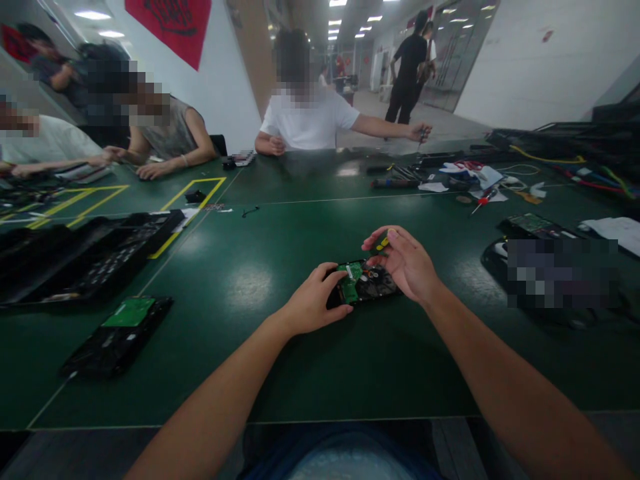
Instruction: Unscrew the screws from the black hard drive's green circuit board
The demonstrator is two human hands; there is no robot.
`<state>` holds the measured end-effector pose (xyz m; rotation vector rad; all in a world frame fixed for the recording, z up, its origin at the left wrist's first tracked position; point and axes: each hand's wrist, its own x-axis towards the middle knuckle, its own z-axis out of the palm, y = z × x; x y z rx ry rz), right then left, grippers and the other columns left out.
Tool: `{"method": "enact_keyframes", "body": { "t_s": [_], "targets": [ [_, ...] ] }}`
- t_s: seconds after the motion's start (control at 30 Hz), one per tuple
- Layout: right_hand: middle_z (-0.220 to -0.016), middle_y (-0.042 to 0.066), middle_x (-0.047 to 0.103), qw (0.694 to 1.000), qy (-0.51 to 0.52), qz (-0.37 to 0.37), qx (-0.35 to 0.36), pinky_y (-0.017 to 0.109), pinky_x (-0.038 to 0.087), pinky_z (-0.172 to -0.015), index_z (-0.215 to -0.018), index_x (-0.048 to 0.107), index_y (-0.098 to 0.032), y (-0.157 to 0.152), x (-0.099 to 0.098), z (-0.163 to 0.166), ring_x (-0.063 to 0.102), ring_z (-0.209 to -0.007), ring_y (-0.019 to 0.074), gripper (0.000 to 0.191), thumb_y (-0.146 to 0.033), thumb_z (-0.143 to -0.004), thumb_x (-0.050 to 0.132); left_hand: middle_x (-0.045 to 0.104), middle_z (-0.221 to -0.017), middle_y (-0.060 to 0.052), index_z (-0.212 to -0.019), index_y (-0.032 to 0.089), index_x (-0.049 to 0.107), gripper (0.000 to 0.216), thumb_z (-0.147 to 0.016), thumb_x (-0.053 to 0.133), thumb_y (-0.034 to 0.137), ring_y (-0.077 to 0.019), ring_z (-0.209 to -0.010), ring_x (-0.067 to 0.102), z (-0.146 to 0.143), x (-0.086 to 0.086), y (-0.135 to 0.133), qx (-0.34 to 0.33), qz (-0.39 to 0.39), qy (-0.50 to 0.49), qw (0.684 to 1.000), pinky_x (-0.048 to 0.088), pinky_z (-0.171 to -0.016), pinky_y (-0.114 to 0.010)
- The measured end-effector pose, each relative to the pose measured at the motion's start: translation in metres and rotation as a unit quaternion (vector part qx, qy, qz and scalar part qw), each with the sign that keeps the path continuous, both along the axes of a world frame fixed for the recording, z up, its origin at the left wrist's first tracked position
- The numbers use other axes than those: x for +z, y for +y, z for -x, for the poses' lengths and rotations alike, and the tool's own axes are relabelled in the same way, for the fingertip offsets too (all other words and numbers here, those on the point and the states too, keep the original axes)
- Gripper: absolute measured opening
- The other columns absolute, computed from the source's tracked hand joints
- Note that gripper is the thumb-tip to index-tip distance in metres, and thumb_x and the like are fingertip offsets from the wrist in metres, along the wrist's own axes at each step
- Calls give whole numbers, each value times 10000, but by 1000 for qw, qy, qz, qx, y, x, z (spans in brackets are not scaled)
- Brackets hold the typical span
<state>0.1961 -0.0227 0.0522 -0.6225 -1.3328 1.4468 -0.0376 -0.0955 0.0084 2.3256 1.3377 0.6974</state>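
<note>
The left hand (311, 300) grips the left end of the hard drive (376, 284) on the table (280, 373), thumb on the near side; if that hold loosened, the drive could twist. Above the drive's right end, the right hand (411, 265) has its fingers closed around a yellow tool (383, 244); its tip is unclear, and a slip could scratch the green board (351, 291). Beyond the drive, rightward, lies a red screwdriver (485, 199).

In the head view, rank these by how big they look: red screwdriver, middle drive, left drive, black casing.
1. Black casing, cut off by the frame
2. Left drive
3. Middle drive, partly covered
4. Red screwdriver
</note>
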Motion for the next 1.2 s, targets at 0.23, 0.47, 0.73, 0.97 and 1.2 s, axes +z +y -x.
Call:
{"method": "enact_keyframes", "body": {
  "t_s": [0.23,0.47,0.73,0.97,1.2],
  "targets": [
    [-992,54,703,1000,17,16,-5,402,626,-761,-1056,679,-274,5,-3,0,702,-977,238,382,-617,-1009,518,430,-1578,-163,-1533,256,485,757,-873,791,464,-380,-1446,499,0,0,0,-2,-2,5,1000,482,-1186,-564],
    [-973,45,682,1000,22,18,-14,349,594,-693,-1075,703,-272,5,-2,-1,677,-947,224,307,-545,-982,596,425,-1581,-167,-1533,243,485,745,-886,780,466,-379,-1459,488,0,1,0,-2,1,9,1000,465,-1203,-562],
    [-1009,48,707,1000,13,2,-20,293,542,-606,-1023,726,-260,5,0,-4,689,-940,213,264,-507,-969,648,423,-1581,-168,-1536,238,482,752,-882,787,449,-381,-1453,489,0,1,0,-3,2,7,1000,469,-1201,-555],
    [-1007,50,738,998,51,28,12,320,609,-726,-1041,724,-259,2,-1,-1,713,-987,222,276,-517,-977,651,431,-1573,-172,-1533,232,487,755,-876,796,440,-380,-1445,494,0,-1,0,-4,-5,5,1000,472,-1195,-553],
    [-1021,51,719,998,56,26,14,318,596,-691,-1148,760,-289,5,-4,-1,682,-959,217,312,-523,-1000,616,424,-1575,-175,-1536,225,484,755,-884,789,452,-379,-1452,489,0,-1,0,0,-2,12,1000,466,-1204,-549]
  ]
}}
